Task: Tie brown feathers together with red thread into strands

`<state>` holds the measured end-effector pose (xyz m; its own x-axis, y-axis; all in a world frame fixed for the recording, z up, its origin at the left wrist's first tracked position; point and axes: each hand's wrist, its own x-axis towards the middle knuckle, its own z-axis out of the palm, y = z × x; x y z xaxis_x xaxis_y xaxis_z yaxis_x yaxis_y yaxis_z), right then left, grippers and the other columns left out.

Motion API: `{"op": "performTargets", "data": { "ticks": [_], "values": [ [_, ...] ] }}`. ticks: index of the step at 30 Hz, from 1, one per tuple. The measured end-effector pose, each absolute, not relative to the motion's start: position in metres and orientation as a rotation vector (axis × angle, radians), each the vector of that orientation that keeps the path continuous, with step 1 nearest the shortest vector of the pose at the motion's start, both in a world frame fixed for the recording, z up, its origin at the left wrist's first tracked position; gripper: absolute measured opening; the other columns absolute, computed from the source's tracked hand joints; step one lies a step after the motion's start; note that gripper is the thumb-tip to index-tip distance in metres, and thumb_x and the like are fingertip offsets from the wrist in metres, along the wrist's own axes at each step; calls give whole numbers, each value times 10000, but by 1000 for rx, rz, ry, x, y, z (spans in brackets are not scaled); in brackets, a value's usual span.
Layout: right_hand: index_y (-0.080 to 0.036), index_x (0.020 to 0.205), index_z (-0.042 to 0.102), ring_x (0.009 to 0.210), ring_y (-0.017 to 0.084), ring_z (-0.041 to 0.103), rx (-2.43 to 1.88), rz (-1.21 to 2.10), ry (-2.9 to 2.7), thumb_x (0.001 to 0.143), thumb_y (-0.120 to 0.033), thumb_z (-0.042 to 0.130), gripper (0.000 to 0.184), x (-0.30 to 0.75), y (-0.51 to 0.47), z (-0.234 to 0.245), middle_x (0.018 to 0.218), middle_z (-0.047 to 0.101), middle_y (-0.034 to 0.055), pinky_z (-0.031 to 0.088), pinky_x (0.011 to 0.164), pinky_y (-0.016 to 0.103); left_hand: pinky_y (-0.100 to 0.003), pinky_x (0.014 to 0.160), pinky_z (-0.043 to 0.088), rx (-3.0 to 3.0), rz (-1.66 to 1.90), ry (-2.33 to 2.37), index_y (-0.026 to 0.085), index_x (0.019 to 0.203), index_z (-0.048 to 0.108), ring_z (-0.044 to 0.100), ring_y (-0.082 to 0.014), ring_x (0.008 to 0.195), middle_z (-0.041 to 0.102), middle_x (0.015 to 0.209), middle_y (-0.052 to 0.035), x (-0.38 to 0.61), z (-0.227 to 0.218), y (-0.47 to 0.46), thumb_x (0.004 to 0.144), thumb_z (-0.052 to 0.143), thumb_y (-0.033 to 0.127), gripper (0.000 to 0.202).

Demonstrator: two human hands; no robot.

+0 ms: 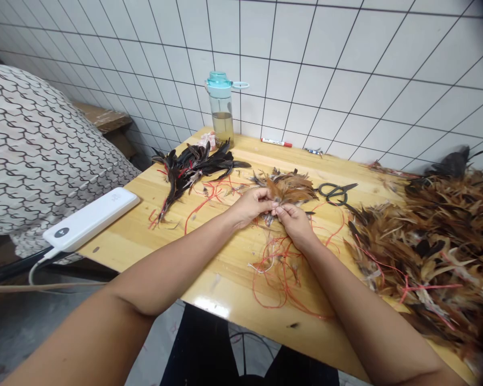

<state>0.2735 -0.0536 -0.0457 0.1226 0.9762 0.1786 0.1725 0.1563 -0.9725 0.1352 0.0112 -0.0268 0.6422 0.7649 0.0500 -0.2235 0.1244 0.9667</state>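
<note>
A bunch of brown feathers (292,186) fans out beyond my fingertips over the middle of the table. My left hand (254,206) is closed, its thumb and fingers pinching the base of the bunch. Close against it, my right hand (293,221) also pinches at the quill ends; the fingertips of both hands nearly touch. Whether a thread is between them is too small to make out. Loose red string (282,273) lies tangled on the wood just below my hands. Black scissors (335,193) rest to the right of the feathers.
Dark feathers (191,169) lie at the left back, near a water bottle (222,110). A large heap of brown feathers (434,252) covers the right side. A red-and-white marker (276,142) lies by the tiled wall. At the table's left edge is a white power bank (92,217) with a cable.
</note>
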Motion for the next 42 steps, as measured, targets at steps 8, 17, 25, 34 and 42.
{"op": "performTargets", "data": {
  "ticks": [8, 17, 25, 34, 42],
  "values": [
    [-199, 696, 600, 546, 111, 341, -1286, 924, -1245, 770, -526, 626, 337, 275, -55, -43, 535, 385, -53, 276, 532, 255, -207, 577, 385, 1380, 826, 618, 131, 750, 590, 507, -73, 575, 614, 655, 10, 131, -20, 17, 701, 726, 355, 267],
    [-200, 739, 566, 489, 92, 276, -1191, 1062, -1106, 750, -557, 656, 369, 279, -53, -41, 521, 355, -65, 177, 490, 266, -285, 855, 450, 2155, 912, 1497, 167, 806, 667, 590, -168, 879, 677, 904, -55, 78, -18, 78, 803, 543, 165, 124],
    [-199, 719, 552, 490, 93, 292, -1201, 1047, -1136, 763, -573, 640, 387, 280, -54, -44, 515, 360, -63, 193, 499, 269, -299, 861, 459, 2463, 502, 1563, 173, 851, 714, 618, -203, 930, 686, 953, -80, 67, -8, 74, 798, 562, 235, 172],
    [-201, 716, 552, 501, 100, 285, -1255, 1009, -1194, 774, -584, 614, 393, 277, -56, -41, 517, 357, -61, 199, 513, 272, -302, 889, 473, 2481, 371, 1597, 169, 887, 726, 619, -219, 987, 670, 991, -102, 75, -16, 74, 789, 538, 183, 213],
    [-211, 698, 551, 560, 125, 346, -1294, 949, -1275, 795, -574, 593, 378, 276, -58, -40, 539, 366, -48, 255, 543, 274, -339, 900, 467, 2565, 389, 1614, 145, 895, 696, 609, -246, 991, 656, 992, -129, 75, -19, 75, 838, 479, 188, 229]
  ]
}}
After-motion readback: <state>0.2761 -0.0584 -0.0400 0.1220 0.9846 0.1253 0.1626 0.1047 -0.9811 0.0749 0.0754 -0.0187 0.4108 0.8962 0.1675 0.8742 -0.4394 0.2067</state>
